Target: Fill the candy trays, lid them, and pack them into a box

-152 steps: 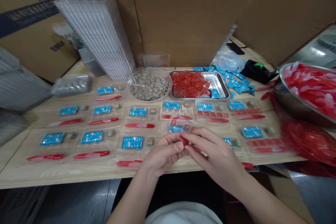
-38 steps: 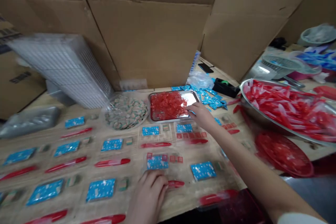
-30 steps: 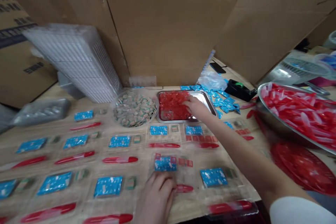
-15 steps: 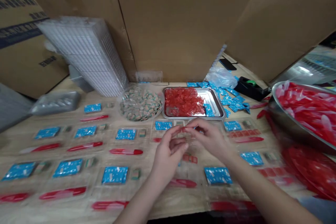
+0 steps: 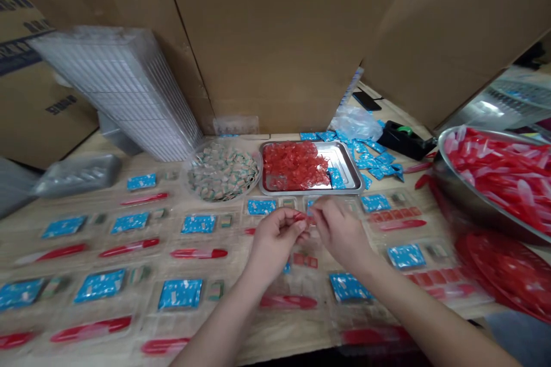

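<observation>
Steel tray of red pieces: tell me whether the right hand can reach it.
Probably yes: the right hand sits close before the steel tray, only a low clear blister tray between.

bright blue packets (image 5: 180,293) with white flecks, glossy red pieces (image 5: 295,164)
</observation>
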### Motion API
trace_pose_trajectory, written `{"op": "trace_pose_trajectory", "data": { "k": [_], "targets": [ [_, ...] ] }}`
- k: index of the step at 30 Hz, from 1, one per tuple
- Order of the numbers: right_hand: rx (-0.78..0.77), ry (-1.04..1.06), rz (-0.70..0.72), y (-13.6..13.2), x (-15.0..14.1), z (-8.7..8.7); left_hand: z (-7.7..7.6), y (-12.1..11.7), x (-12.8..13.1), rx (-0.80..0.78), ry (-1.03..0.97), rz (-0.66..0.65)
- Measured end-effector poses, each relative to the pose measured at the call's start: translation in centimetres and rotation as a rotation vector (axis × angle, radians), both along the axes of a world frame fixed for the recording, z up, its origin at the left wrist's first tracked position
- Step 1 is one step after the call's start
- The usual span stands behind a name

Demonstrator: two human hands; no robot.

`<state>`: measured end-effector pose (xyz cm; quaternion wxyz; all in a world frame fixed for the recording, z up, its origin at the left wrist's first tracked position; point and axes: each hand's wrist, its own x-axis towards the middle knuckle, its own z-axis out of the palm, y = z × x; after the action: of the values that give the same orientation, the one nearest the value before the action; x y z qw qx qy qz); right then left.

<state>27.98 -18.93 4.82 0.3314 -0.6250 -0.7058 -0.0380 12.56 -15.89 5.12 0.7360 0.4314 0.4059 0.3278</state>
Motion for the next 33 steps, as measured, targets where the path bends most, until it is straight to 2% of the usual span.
{"op": "trace_pose_trajectory", "data": {
  "k": [3, 7, 10, 12, 14, 17, 20, 24, 27, 30, 33],
  "targets": [
    [-0.085, 0.346, -0.098, 1.2, 1.6, 0.4, 0.5, 0.1, -0.5, -0.143, -0.079, 0.016],
    [-0.398, 1.001, 0.029, 1.5, 3.0, 0.6, 0.6, 0.2, -1.4, -0.258, -0.141, 0.004],
    [-0.473, 1.24, 0.013, 1.4, 3.1, 0.3, 0.6, 0.5, -1.6, -0.253, -0.121, -0.002],
    [-0.455, 1.196, -0.022, 1.3, 3.0, 0.3, 0.6, 0.6, -1.4, -0.233, -0.095, 0.011],
    [-0.461, 1.027, -0.025, 1.2, 2.6, 0.7, 0.7, 0.7, -1.3, -0.204, -0.069, 0.02],
    [-0.513, 0.798, 0.088, 0.9, 1.2, 1.7, 0.6, 0.4, -1.2, -0.157, -0.05, 0.008],
    [-0.509, 0.721, 0.195, 0.3, -0.4, 2.4, 0.4, -0.2, -1.4, -0.138, -0.093, -0.009],
    [-0.318, 0.547, 0.205, -0.6, -1.6, 2.6, 0.3, -1.0, -1.6, -0.202, -0.198, 0.005],
    [-0.161, 0.344, 0.196, -1.4, -1.9, 2.6, 0.5, -1.3, -1.6, -0.193, -0.202, -0.044],
    [-0.122, 0.223, 0.185, -2.1, -2.1, 2.5, 0.6, -1.6, -1.5, -0.119, -0.137, -0.068],
    [-0.114, 0.123, 0.16, -2.6, -2.1, 2.3, 0.5, -1.9, -1.3, -0.113, -0.138, -0.063]
  ]
}}
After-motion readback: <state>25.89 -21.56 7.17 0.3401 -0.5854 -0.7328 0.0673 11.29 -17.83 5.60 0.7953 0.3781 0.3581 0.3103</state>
